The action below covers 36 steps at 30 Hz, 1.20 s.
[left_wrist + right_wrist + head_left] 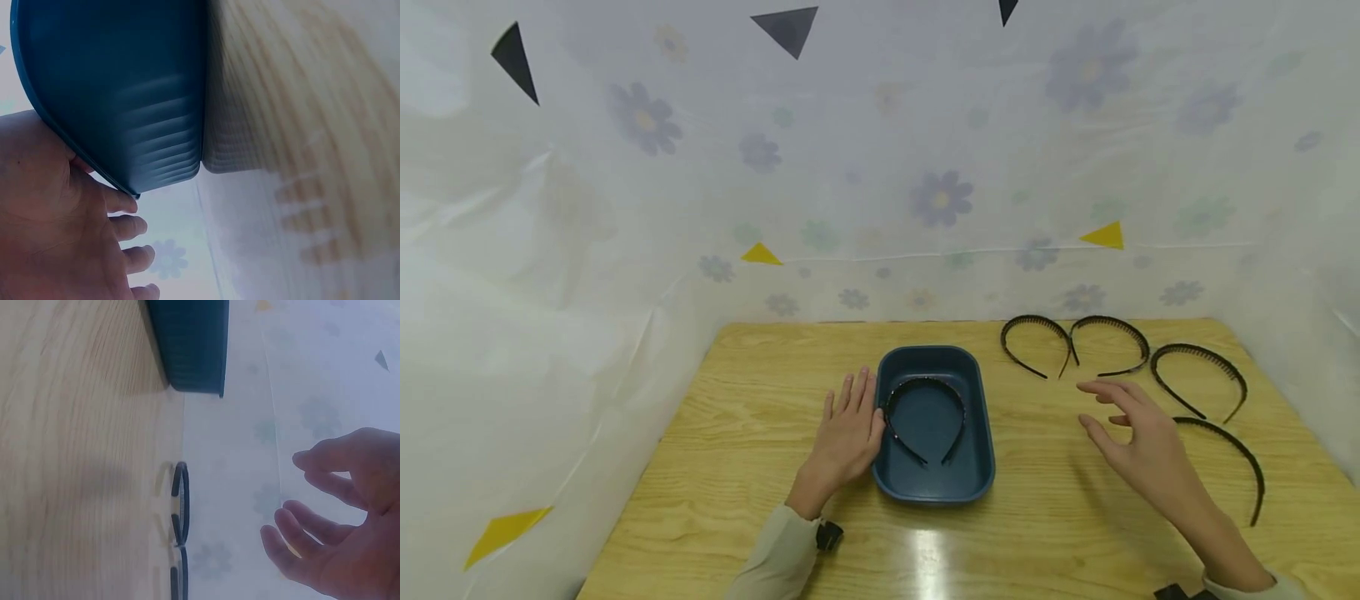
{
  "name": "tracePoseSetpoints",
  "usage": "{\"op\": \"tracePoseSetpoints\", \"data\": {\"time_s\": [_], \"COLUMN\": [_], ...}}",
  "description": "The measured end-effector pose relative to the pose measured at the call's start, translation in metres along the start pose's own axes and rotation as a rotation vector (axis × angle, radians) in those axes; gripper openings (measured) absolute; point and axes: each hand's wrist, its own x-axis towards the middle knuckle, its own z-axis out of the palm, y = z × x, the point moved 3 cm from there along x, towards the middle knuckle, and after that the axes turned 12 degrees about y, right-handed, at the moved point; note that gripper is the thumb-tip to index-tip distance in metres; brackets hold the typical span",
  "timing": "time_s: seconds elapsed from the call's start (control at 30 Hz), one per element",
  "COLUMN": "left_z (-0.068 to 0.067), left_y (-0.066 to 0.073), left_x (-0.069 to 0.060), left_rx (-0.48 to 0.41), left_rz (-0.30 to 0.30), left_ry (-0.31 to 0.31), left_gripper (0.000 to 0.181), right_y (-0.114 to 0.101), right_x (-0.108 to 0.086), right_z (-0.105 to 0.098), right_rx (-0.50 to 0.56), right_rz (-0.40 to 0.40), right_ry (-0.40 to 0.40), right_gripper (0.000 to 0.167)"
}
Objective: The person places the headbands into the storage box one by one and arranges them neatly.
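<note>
A dark blue rectangular tray (932,493) stands mid-table, and one black headband (964,417) lies inside it. My left hand (847,429) rests against the tray's left side with its fingers straight; the left wrist view shows the palm beside the tray wall (150,112). Over the table to the right, my right hand (1150,446) hovers with loosely bent fingers and holds nothing. Close to it are black toothed headbands: one (1251,458) partly hidden behind the hand, another (1201,348) just beyond.
Two more black headbands, one (1033,318) and its neighbour (1108,319), lie at the table's back right. The wooden table (745,383) meets a white flowered sheet (880,167) behind and at the sides.
</note>
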Motion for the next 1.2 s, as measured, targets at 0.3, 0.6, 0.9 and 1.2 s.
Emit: {"op": "tracePoseSetpoints", "data": {"time_s": [0.3,0.6,0.9,1.2], "left_z": [0.0,0.001,0.002,-0.004], "left_y": [-0.001,-0.002,-0.003,0.0], "left_x": [0.0,0.001,0.001,-0.001], "left_rx": [0.018,0.003,0.016,-0.025], "left_rz": [0.025,0.034,0.033,0.029], "left_ry": [0.023,0.029,0.013,0.012], "left_gripper": [0.06,0.06,0.06,0.06], "right_y": [0.023,0.047,0.084,0.118], "right_x": [-0.008,-0.019,-0.026,-0.039], "right_z": [-0.026,-0.054,-0.077,-0.089], "right_rx": [0.003,-0.008,-0.129,-0.237], "right_rz": [0.029,0.143,0.257,0.28], "right_ry": [0.026,0.031,-0.02,-0.038], "right_gripper": [0.053,0.046,0.039,0.04]}}
